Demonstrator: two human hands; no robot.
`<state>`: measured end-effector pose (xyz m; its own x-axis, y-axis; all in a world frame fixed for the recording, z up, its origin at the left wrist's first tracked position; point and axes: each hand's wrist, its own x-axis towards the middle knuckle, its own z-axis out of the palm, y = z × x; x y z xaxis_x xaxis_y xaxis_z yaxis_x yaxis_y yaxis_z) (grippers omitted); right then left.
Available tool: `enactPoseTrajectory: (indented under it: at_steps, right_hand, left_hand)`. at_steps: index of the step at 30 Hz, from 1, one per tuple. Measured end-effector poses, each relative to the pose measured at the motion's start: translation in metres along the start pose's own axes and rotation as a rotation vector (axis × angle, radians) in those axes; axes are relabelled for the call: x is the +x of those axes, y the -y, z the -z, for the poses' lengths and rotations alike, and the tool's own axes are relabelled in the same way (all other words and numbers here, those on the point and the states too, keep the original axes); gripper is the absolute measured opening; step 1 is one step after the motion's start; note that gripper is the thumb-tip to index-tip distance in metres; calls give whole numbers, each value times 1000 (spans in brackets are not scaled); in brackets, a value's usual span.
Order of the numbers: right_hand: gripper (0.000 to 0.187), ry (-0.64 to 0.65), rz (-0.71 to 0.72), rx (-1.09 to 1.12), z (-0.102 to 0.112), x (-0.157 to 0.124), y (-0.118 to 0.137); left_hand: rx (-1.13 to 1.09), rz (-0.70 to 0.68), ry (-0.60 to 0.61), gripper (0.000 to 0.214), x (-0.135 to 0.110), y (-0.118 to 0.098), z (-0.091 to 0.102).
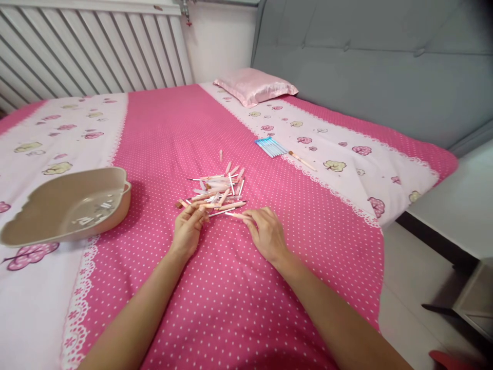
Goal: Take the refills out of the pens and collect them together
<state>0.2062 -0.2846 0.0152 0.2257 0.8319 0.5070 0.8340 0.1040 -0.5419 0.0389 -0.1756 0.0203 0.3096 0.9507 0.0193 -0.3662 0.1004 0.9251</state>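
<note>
On the polka-dot part of the bedspread lies a loose pile of pen parts (pixel 217 187): peach barrels, pale translucent caps and thin white sticks with dark tips that look like refills. My left hand (pixel 187 229) is at the pile's near left edge, fingers pinched around a peach pen barrel (pixel 211 205). A brown-ended piece (pixel 179 204) shows beside those fingers. To the right, my right hand (pixel 266 232) pinches a slim white and peach pen part (pixel 234 215), its free end pointing left toward my other hand. The fingers hide the rest of both held pieces.
A beige basin (pixel 123 177) with small white pieces inside stands left of the pile. Beyond the pile, a row of blue pens (pixel 270 146) lies beside a single peach pen (pixel 302 160). A pink pillow (pixel 256 86) rests near the grey headboard (pixel 370 67). The bed's edge drops off at right.
</note>
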Motion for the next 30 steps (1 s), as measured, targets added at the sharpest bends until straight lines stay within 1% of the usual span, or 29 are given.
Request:
enactPoseTrajectory:
  at_steps: [2,7,11,16,20,30]
  right_hand:
    - [15,-10,-1,5,0,0,1]
    - [16,-28,5,5,2,0,2]
    - [17,-38,17,16,2,0,2]
    - [19,-46,46,23,2,-1,3]
    - [20,-33,36,33,2,-1,5]
    - [19,-12,48,36,1,-2,3]
  left_hand:
    - [-58,43,5,22,2,-1,1]
    - [-197,167,-21,12,6,-1,4]
    - [-226,222,-30,11,7,-1,4]
    - [-172,201,-12,15,6,0,3]
    - [-109,168,19,21,4,3,4]
    - [-53,151,36,26,2,5,2]
